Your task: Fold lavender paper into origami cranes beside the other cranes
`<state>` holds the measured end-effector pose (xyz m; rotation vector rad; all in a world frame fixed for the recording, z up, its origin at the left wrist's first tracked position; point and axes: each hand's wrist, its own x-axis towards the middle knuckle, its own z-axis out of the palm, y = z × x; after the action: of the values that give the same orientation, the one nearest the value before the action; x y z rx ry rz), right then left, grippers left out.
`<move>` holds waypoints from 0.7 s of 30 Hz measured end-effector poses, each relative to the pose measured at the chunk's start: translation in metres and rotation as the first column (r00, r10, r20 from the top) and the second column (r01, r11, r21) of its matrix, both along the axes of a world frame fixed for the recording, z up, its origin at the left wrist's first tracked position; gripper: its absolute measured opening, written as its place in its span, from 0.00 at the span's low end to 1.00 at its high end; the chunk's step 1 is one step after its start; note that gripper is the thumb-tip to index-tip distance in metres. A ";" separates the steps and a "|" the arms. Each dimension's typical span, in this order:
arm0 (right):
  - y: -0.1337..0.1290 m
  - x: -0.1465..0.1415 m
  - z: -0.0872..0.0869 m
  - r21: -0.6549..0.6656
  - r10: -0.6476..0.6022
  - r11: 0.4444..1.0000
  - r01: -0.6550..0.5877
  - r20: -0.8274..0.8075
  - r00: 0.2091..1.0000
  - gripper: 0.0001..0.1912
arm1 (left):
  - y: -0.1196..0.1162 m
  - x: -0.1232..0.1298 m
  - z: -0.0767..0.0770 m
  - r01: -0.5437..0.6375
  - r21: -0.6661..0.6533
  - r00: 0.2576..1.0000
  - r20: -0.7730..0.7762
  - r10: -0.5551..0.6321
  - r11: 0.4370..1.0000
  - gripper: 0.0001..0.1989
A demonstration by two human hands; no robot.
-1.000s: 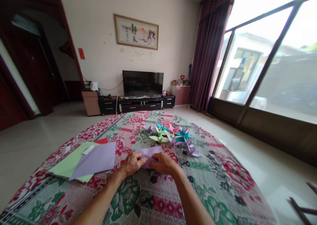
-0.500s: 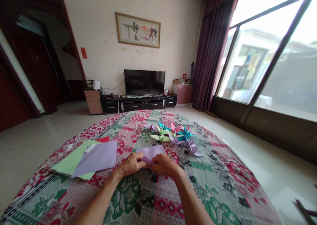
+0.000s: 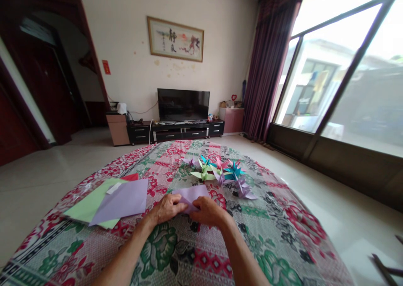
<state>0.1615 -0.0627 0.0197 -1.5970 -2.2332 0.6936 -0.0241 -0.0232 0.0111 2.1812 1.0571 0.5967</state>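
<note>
A small purple paper (image 3: 192,192) lies on the patterned tablecloth (image 3: 179,252), partly folded near its front edge. My left hand (image 3: 170,207) grips its left front part, fingers closed. On the right front part, my right hand (image 3: 205,210) pinches the paper with thumb and fingers. The fingertips of both hands are close together and cover part of the fold. Beyond my right hand sit several folded paper cranes, among them a green one (image 3: 204,172), a blue one (image 3: 233,170) and a purple one (image 3: 244,188).
To the left lie loose sheets, a purple one (image 3: 124,200) over green ones (image 3: 85,208), with a red corner (image 3: 131,177) and a small white piece (image 3: 113,188) showing. Past the table stand a television (image 3: 183,105) and a low cabinet (image 3: 179,131).
The fingers have shifted slightly on the purple paper, and its raised front flap now looks flatter between them. The view has moved a little.
</note>
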 end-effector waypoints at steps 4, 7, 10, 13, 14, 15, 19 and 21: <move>0.002 0.000 -0.004 0.020 -0.013 1.000 0.013 -0.001 1.000 0.11 | 0.000 0.000 0.000 0.005 -0.013 1.000 0.012 -0.005 1.000 0.13; 0.002 -0.002 -0.004 0.050 -0.011 0.999 0.011 -0.005 1.000 0.12 | 0.001 0.000 -0.002 0.005 -0.022 1.000 0.023 -0.004 1.000 0.14; 0.002 -0.002 -0.003 0.055 -0.023 0.998 0.023 0.002 1.000 0.10 | 0.003 0.000 -0.003 0.004 -0.036 1.000 0.029 -0.002 0.999 0.15; 0.002 -0.002 -0.002 0.045 -0.036 0.998 0.036 0.014 0.999 0.08 | 0.004 -0.001 -0.005 -0.001 -0.041 1.000 0.031 0.003 0.999 0.16; 0.002 -0.002 -0.002 0.047 -0.036 0.998 0.036 0.018 0.999 0.08 | 0.004 0.000 -0.005 -0.003 -0.039 1.000 0.030 0.005 0.999 0.17; 0.002 -0.002 -0.002 0.053 -0.036 0.998 0.034 0.022 0.999 0.08 | 0.004 0.000 -0.004 -0.007 -0.036 1.000 0.028 0.008 0.999 0.17; 0.001 -0.003 0.000 0.077 -0.049 0.996 0.045 0.048 0.998 0.08 | 0.004 0.000 -0.004 -0.026 -0.038 1.000 0.016 0.026 0.999 0.18; 0.001 -0.004 0.001 0.073 -0.064 0.996 0.059 0.070 0.995 0.08 | 0.004 0.000 -0.005 -0.025 -0.056 1.000 0.014 0.026 0.998 0.18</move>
<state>0.1576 -0.0620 0.0209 -1.6737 -2.2226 0.5425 -0.0239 -0.0192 0.0065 2.1149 1.0828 0.5878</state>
